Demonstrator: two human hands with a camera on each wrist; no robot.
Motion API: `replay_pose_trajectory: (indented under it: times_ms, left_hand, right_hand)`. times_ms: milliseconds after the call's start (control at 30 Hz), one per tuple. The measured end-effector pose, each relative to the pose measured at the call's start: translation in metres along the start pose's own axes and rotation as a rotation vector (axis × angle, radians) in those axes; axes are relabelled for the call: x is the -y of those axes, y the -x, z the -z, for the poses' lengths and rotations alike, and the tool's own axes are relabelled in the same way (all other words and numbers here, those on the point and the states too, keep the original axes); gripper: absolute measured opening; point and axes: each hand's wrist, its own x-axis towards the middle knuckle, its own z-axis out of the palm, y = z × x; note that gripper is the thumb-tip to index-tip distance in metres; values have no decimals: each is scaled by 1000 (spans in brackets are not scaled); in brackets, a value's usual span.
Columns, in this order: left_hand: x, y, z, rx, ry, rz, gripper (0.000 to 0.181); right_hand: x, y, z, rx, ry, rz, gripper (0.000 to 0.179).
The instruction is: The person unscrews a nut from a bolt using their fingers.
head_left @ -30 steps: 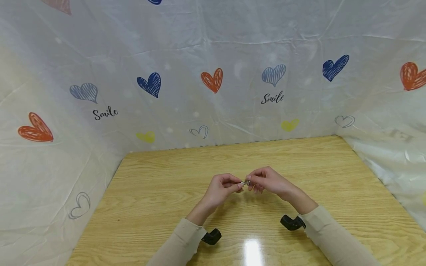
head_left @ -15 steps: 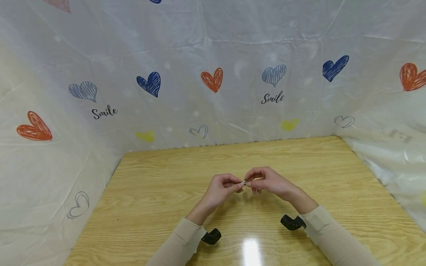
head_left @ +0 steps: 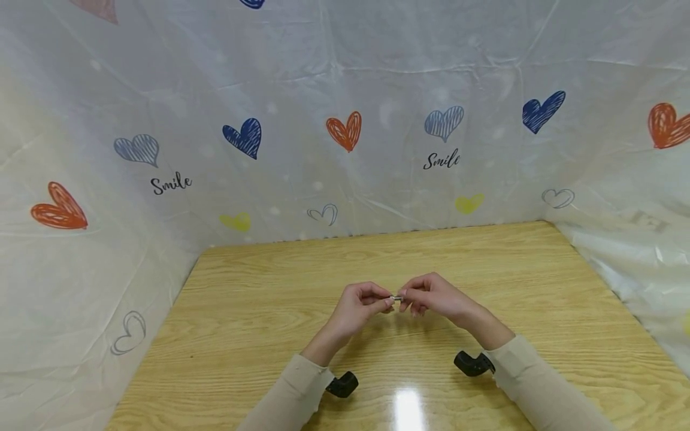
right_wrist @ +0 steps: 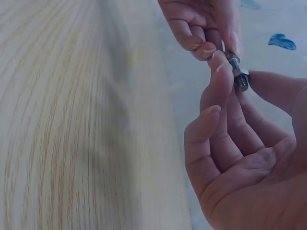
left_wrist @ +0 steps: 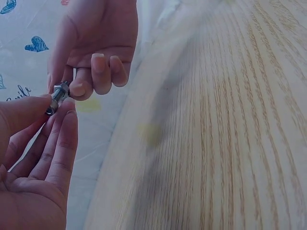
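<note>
Barely shifted, both hands' fingers still pinch the bolt with its nut.

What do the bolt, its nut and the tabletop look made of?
Bolt and nut: bare metal, probably steel; grey, shiny, threaded. Tabletop: wood or wood-look laminate; pale grain, glossy glare suggests a coated finish.

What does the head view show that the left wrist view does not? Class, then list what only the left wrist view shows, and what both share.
Head view only: both beige sleeves and the red hearts on the sheet. Left wrist view only: the hex nut on the threaded bolt, seen close. Both: the left hand and right hand pinching that bolt above the wooden table.
</note>
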Motion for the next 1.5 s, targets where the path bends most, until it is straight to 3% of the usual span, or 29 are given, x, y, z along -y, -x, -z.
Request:
replay_pose_trajectory:
  times_ms: [167, 600, 1067, 1500]
  left_hand:
    - [0, 0, 0, -6, -2, -1, 13]
    - [0, -1, -1, -9, -5, 1, 13]
    - [2, 0, 0, -9, -5, 8, 14]
    - [0, -1, -1, -12, -16, -3, 13]
  right_hand:
    - [1, 1, 0, -12, 3, 36, 25]
    - [2, 0, 0, -47, 47, 6, 40]
    - [-2, 2, 0, -30, 1, 53, 24]
    - [-2, -1, -2, -37, 45, 4, 43]
